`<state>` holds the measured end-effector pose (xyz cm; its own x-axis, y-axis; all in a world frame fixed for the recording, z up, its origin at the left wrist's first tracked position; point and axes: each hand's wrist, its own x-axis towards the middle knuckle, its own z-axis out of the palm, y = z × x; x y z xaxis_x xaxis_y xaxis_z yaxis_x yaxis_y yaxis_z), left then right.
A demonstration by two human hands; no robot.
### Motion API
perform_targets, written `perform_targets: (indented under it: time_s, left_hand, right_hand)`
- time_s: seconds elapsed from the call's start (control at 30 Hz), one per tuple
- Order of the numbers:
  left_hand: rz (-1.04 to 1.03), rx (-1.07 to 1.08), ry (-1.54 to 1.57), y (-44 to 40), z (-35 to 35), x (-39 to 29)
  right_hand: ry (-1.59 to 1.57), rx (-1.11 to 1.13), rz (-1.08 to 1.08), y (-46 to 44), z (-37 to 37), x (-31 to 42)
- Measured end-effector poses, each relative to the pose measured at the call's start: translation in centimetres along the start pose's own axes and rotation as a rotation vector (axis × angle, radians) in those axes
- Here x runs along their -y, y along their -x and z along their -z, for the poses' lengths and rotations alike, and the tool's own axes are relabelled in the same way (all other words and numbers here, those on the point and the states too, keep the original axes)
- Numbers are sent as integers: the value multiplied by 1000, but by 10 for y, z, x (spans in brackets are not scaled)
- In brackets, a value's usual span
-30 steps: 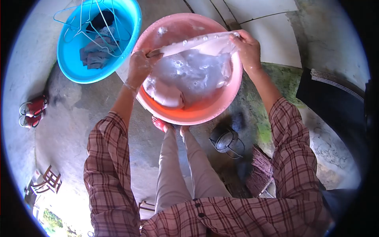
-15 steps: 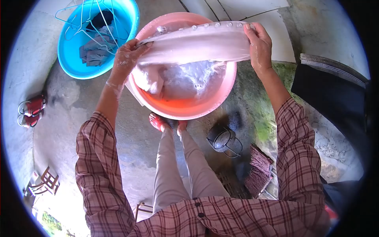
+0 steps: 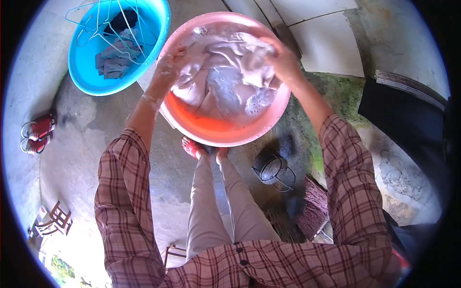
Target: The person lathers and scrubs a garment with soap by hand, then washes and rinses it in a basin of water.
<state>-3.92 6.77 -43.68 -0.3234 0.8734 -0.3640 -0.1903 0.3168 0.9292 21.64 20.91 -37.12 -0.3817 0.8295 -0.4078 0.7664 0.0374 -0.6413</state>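
A wet, pale pink garment (image 3: 225, 57) lies bunched in soapy water inside a round pink basin (image 3: 230, 139). My left hand (image 3: 170, 67) is at the basin's left rim, fingers closed on the garment's left part. At the upper right of the basin, my right hand (image 3: 283, 60) grips the garment's right part, somewhat smeared by motion. Foam shows on the water between folds of cloth, and the basin's lower inside looks orange.
A blue basin (image 3: 77, 72) with hangers (image 3: 98, 33) and dark and grey clothes stands at the upper left. Red shoes (image 3: 38, 133) are at the left. A black metal item (image 3: 272, 170) and a purplish mat (image 3: 313, 206) lie right of my legs.
The garment was stretched taut between my hands above the basin; now it is lowered and crumpled in the water. Both hands have moved down and closer together.
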Motion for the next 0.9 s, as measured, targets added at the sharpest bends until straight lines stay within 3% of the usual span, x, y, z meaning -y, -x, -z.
perform_targets:
  time_s: [0.03, 0.1, 0.13, 0.17, 0.2, 0.27, 0.33, 0.37, 0.47, 0.53, 0.6, 0.63, 0.67, 0.73, 0.77, 0.83, 0.9]
  left_hand:
    - [243, 98, 152, 4, -3, -6]
    - [29, 191, 29, -3, -9, 16]
    - [-78, 237, -32, -8, -12, 33]
    - [-319, 174, -399, -17, -11, 57]
    - [-271, 128, -559, -15, -15, 56]
    - [-166, 36, -876, 0, -30, 49]
    - [7, 28, -828, 7, -40, 35]
    - [80, 45, -853, 11, -44, 26]
    - [120, 66, -978, 10, -45, 53]
    - [168, 151, -1203, 6, -46, 65]
    - [218, 195, -1251, 5, -48, 66]
    - [243, 216, -1276, 5, -51, 61]
    - [182, 115, -1152, 8, -53, 56]
    - [61, -83, -895, 18, -57, 33]
    - [76, 0, -778, 16, -53, 31]
    - [105, 163, -542, 10, -41, 30]
    - [145, 158, -186, 17, -43, 17]
  right_hand:
    - [9, 46, 6, -3, -18, -8]
    - [38, 178, 54, 6, -39, 5]
    - [136, 146, 62, -3, -67, -22]
    - [342, 94, 67, 2, -80, -15]
    - [547, 41, 72, 11, -92, -9]
    - [654, 86, 89, 12, -102, -10]
    - [691, 139, 84, 6, -118, -28]
    - [594, 267, 10, -1, -120, -37]
    - [1197, 681, 214, -4, -129, -64]
    - [750, 448, 122, 0, -129, -79]
    - [613, 226, 278, -3, -130, -87]
    - [694, 117, 480, -11, -129, -86]
    - [771, 3, 681, -23, -129, -84]
    - [41, -41, 343, -57, -164, -141]
    - [162, -36, 256, -59, -149, -129]
    - [321, -258, 192, -34, -102, -62]
    - [179, -108, 78, -19, -81, -42]
